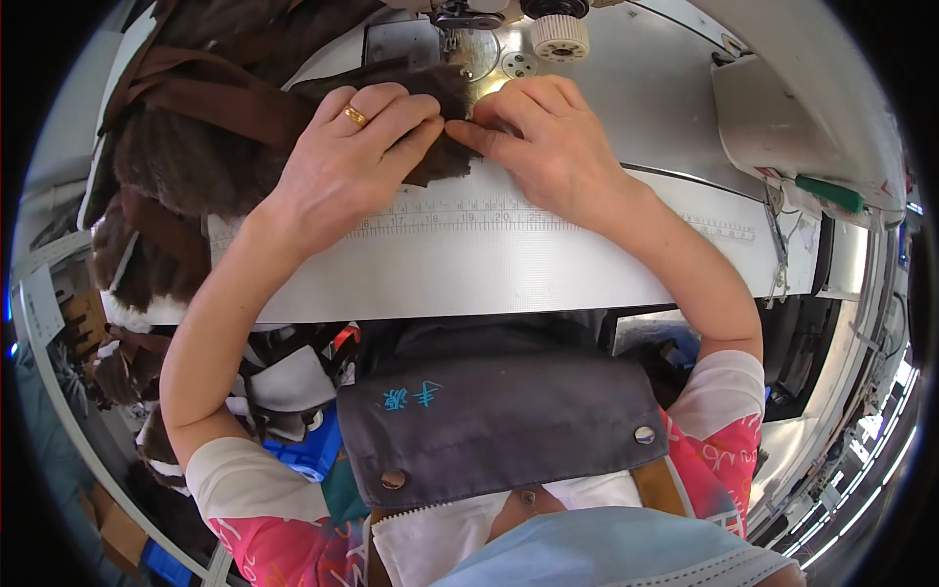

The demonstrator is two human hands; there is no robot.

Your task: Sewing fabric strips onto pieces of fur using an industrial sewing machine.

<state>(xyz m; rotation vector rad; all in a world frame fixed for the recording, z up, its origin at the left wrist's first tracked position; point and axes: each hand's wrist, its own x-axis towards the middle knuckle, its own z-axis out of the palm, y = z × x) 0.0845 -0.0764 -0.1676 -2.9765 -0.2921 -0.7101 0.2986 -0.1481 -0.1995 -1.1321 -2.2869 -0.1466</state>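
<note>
Furry cloth: dark brown piece (448,162), on the table just on my side of the needle, bunched between my hands, ragged edge toward me
Left hand: (357,149) fingers curled, thumb and forefinger closed on the cloth edge; ring on one finger
Right hand: (559,139) thumb and forefinger pinched in on the same edge, other fingers folded; tips near my left ones
Done: cloth is up by the machine, edge gathered in my fingers; no stitch line shows on it, may be hidden
Left: edge looks to be at the lining-up stage, sewing of this bit seemingly not yet done; whether any cloth is under the foot, cannot tell
Brown pile: (186,161) more furry cloth and a flat brown band (220,96) at left; whether sewn already, cannot tell
Sewing machine: needle end (467,20) just beyond the cloth, white dial (560,37) with small marks, no brand I can read
Ruler strip: (469,217) printed scale and numbers along the table (469,279)
Apron: (509,430) dark, blue stitched characters at chest
Sleeves: (719,455) pink-red part, white lettering, partly legible
Scraps: (291,382) brown and white, below table, by a blue bin (311,448)
</note>
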